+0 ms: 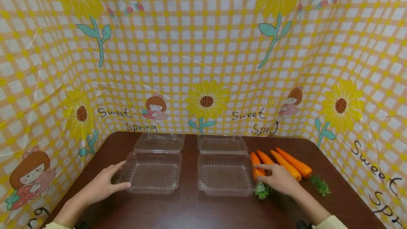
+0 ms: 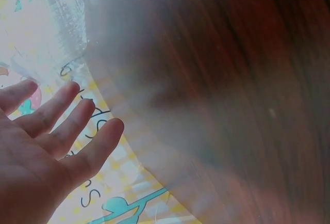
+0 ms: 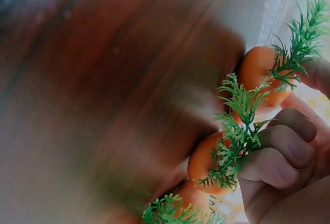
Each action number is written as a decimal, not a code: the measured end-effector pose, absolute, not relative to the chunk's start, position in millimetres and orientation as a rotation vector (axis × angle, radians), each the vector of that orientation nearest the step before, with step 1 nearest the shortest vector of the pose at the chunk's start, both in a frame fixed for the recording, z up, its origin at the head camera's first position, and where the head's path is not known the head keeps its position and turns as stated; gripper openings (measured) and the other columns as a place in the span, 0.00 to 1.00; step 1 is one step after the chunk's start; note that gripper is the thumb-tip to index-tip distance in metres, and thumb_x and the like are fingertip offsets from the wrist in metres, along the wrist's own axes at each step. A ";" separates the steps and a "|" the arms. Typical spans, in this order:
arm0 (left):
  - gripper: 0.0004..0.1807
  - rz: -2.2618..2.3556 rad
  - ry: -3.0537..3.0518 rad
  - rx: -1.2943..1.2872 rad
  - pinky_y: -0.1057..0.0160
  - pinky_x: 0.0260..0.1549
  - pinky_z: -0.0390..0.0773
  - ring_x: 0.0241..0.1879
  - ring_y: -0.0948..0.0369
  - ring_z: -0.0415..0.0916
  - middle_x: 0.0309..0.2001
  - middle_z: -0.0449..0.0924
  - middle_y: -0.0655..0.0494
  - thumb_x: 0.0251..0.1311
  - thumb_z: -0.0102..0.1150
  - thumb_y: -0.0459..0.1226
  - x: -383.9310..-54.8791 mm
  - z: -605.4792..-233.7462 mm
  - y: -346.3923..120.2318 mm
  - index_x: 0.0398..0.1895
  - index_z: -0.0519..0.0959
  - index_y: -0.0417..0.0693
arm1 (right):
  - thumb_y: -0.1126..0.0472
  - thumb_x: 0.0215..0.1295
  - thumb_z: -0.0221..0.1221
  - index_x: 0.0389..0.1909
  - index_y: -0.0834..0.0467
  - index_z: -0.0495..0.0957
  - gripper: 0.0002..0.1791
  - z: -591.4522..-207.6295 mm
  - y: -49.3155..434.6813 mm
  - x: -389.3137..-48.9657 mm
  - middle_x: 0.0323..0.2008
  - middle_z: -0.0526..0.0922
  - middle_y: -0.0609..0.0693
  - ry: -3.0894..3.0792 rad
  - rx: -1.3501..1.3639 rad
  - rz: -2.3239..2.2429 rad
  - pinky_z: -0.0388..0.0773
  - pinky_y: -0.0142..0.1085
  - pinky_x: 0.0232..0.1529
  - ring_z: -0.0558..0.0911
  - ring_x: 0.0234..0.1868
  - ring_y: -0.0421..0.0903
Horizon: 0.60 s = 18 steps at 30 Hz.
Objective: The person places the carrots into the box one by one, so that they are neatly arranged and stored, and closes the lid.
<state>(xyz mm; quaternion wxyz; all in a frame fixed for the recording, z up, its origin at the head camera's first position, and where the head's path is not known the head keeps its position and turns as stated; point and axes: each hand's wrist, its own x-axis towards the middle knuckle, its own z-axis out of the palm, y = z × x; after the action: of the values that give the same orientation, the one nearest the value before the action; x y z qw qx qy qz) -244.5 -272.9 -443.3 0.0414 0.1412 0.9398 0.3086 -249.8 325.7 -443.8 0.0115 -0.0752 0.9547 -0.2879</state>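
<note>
Both hands are held low over the dark brown table [image 1: 190, 209], one at each outer side of two clear plastic containers. With the left hand [image 1: 106, 182], the fingers are loosely extended and the thumb is spread apart from them; nothing is gripped, and the hand is placed at the outer edge of the left container [image 1: 152, 176], the thumb tip close to its front corner. Whether the rim is actually touched there cannot be told. By the right hand [image 1: 281, 179], the leftmost carrot [image 1: 255, 160] is pinched between index finger and thumb near its thick end, while the other fingers are curled in, as shown by the right wrist view; how firmly it is held cannot be judged. That carrot is positioned just beside the right wall of the right container [image 1: 225, 176]. To its right, the second carrot [image 1: 264, 157], the third carrot [image 1: 285, 164] and the fourth carrot [image 1: 294, 162] are laid slantwise, tips pointed away from the person and leafy tops turned nearer. Both containers are set side by side with a gap between, their lids folded back behind them. Behind the table, a yellow checked cloth [image 1: 178, 59] printed with sunflowers is hung.
</note>
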 end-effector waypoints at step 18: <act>0.51 0.944 2.908 0.444 0.32 0.53 0.71 0.66 0.33 0.64 0.69 0.65 0.32 0.59 0.67 0.58 -246.0 -445.7 -274.5 0.78 0.58 0.42 | 0.55 0.64 0.63 0.60 0.52 0.82 0.23 -440.9 341.4 -248.4 0.09 0.62 0.41 3.048 -0.246 -0.713 0.58 0.30 0.14 0.56 0.10 0.37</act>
<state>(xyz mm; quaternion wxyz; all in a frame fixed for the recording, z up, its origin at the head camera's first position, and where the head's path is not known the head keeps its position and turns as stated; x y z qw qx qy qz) -246.0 -274.5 -445.7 0.0259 0.1437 0.9409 0.3055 -248.4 341.4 -440.9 0.0007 -0.0782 0.9707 -0.2271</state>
